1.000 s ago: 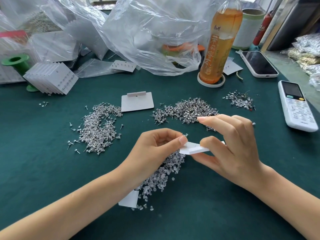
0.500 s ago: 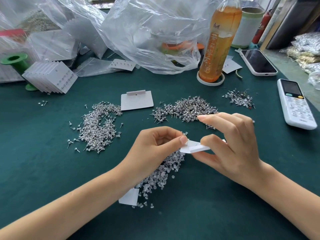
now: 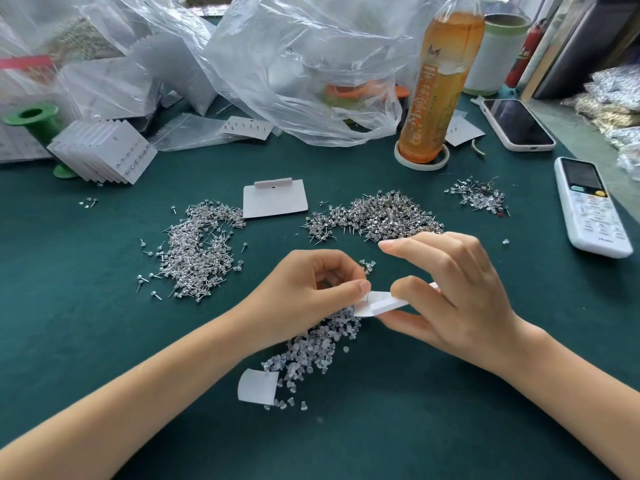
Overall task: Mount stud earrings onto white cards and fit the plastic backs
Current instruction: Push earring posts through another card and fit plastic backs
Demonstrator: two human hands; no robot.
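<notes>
1. Right hand (image 3: 460,299) grips the white card (image 3: 381,304) above the bench (image 3: 86,323), index finger extended.
2. Left hand (image 3: 311,292), fingers curled, pinches at the card's left edge; what it pinches is unclear.
3. Clear backs (image 3: 311,351) lie heaped beneath.
</notes>
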